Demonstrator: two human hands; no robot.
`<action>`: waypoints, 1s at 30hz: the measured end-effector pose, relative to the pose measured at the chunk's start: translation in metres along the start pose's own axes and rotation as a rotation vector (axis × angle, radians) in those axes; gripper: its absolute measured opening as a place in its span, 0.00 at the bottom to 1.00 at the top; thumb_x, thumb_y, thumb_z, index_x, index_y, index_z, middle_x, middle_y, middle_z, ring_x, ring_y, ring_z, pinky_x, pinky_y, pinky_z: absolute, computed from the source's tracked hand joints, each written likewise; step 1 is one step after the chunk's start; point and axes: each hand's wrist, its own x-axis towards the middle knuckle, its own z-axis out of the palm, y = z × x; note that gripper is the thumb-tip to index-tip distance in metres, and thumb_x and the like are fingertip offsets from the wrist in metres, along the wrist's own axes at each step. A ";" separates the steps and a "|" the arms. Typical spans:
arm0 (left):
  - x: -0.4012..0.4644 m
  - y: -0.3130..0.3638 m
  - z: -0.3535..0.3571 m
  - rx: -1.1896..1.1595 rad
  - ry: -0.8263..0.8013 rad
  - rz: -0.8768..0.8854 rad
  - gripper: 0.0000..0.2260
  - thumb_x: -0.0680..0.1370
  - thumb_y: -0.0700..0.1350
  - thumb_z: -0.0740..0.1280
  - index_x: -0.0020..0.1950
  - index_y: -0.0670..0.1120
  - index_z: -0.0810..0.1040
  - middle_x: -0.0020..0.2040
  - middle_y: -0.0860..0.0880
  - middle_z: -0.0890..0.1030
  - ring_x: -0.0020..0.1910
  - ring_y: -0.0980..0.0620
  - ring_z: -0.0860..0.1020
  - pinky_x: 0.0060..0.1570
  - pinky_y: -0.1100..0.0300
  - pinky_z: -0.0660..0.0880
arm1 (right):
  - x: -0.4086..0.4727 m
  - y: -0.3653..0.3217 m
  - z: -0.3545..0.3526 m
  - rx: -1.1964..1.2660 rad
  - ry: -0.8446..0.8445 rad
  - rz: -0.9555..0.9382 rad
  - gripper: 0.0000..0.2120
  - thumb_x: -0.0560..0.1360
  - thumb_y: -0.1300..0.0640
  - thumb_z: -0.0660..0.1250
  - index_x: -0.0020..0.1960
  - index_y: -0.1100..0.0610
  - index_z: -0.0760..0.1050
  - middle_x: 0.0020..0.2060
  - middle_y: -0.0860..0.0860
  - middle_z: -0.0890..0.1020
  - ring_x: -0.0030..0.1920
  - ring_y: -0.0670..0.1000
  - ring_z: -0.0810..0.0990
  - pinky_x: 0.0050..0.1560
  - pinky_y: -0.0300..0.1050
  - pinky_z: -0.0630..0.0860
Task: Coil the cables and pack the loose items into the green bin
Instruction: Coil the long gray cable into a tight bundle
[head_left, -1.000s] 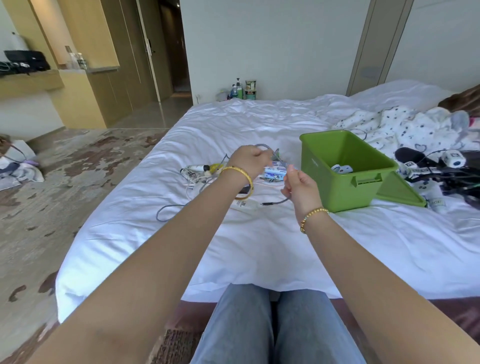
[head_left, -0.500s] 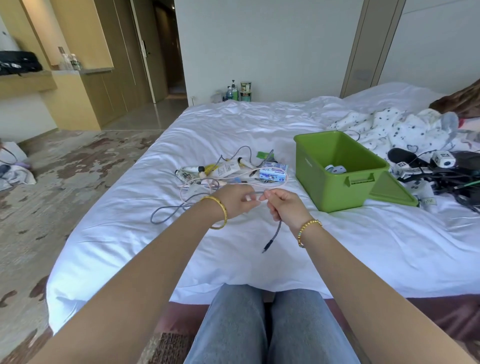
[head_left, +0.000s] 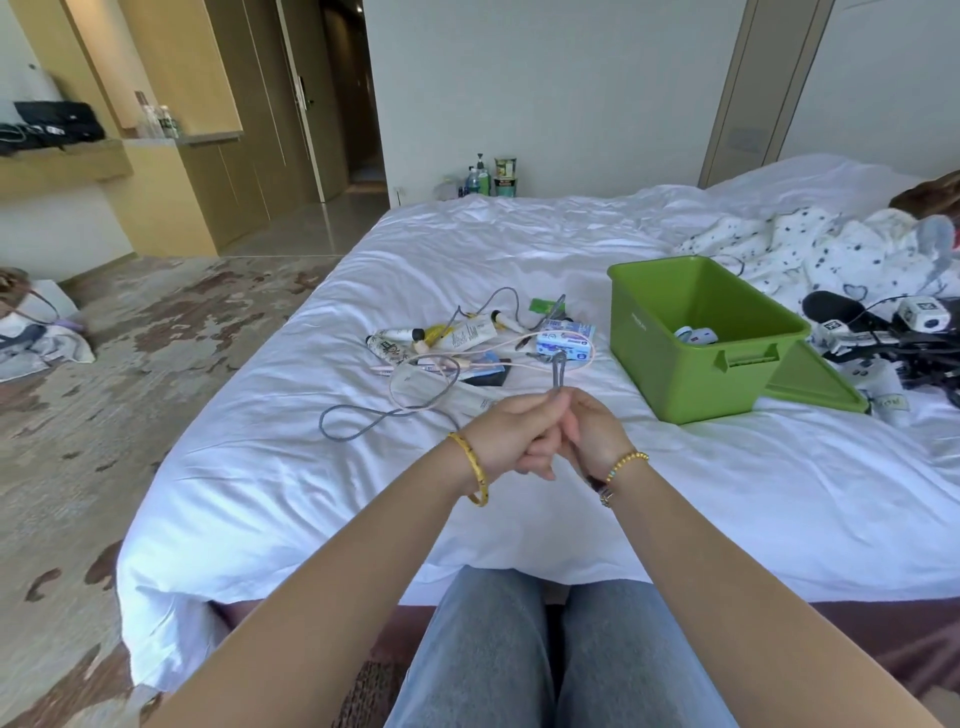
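My left hand (head_left: 511, 439) and my right hand (head_left: 589, 441) meet above the white bed, both pinching a grey cable (head_left: 358, 431). A short folded loop of it sticks up from my fingers, and the rest trails left across the sheet. Beyond my hands lies a pile of loose items (head_left: 467, 338): tubes, a blue and white packet and a pink cable (head_left: 519, 345). The green bin (head_left: 691, 364) stands open to the right with a few small items inside. Its green lid (head_left: 815, 384) leans on its right side.
Black cables and tagged white devices (head_left: 883, 332) lie at the bed's right edge beside a spotted blanket (head_left: 810, 249). Bottles (head_left: 488, 179) stand on the floor past the bed. Patterned carpet is on the left, with a bag (head_left: 31, 332) on it.
My hands have closed together and a fold of the grey cable now stands up between them. The loose plug end that hung below my right hand is gone from sight.
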 end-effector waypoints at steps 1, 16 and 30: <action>0.002 0.002 -0.003 0.021 0.053 -0.015 0.18 0.83 0.50 0.52 0.37 0.47 0.73 0.19 0.57 0.63 0.18 0.59 0.60 0.29 0.66 0.74 | -0.001 0.002 -0.002 -0.044 -0.009 0.011 0.14 0.81 0.63 0.51 0.41 0.57 0.72 0.32 0.55 0.72 0.34 0.50 0.71 0.35 0.39 0.74; -0.003 -0.035 -0.090 0.324 0.441 -0.141 0.22 0.80 0.60 0.47 0.66 0.56 0.73 0.72 0.52 0.67 0.71 0.53 0.64 0.64 0.64 0.57 | -0.003 0.030 0.058 -0.328 -0.421 0.142 0.08 0.75 0.61 0.66 0.52 0.53 0.73 0.28 0.47 0.63 0.24 0.44 0.59 0.25 0.35 0.61; 0.015 -0.095 -0.151 0.921 0.630 -0.434 0.23 0.80 0.57 0.55 0.69 0.45 0.68 0.69 0.45 0.70 0.70 0.45 0.66 0.70 0.47 0.59 | 0.058 0.060 0.063 -0.416 0.085 0.055 0.16 0.81 0.54 0.54 0.35 0.55 0.68 0.27 0.51 0.71 0.21 0.44 0.69 0.19 0.32 0.64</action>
